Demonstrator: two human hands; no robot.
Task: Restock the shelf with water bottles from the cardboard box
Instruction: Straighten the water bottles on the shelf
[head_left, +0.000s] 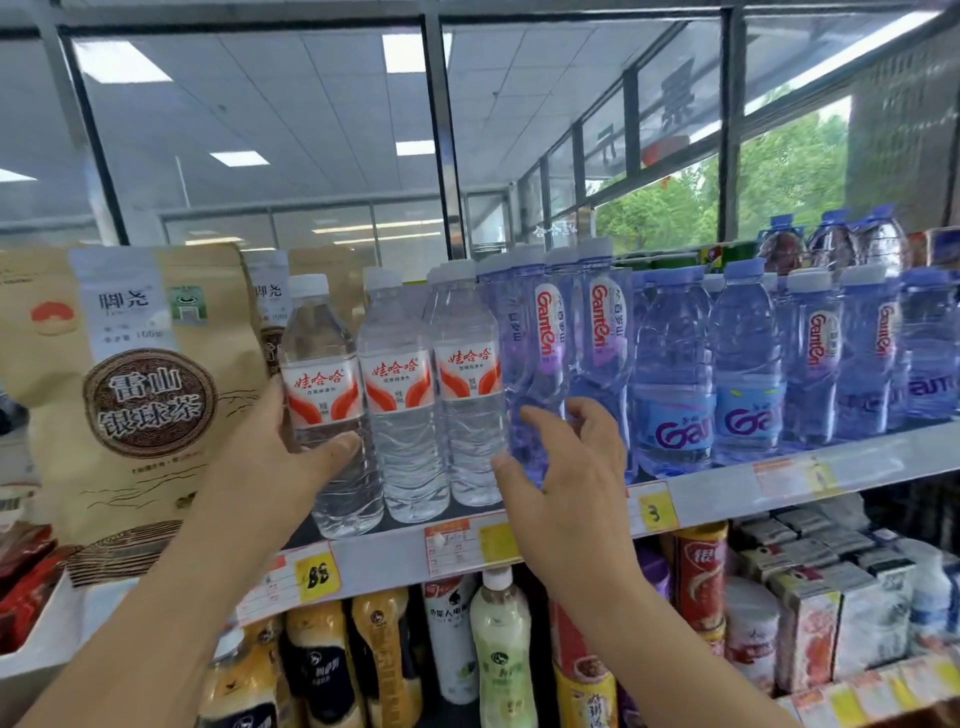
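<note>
Three clear water bottles with red-and-white labels stand in a row at the front of the top shelf (727, 483). My left hand (270, 457) grips the leftmost bottle (322, 364), thumb across its front just below the label. The middle bottle (397, 395) and the right bottle (470, 395) stand beside it. My right hand (561, 467) reaches toward the purple-tinted bottle (545, 332) just right of them, fingers spread and loosely bent; whether they touch it I cannot tell. The cardboard box is out of view.
Brown tea bags (130, 374) stand left of the bottles. Several purple-blue bottles (748, 364) fill the shelf to the right. Price tags line the shelf edge. Below are drink bottles (498, 644), a red can (698, 577) and small boxes (831, 613).
</note>
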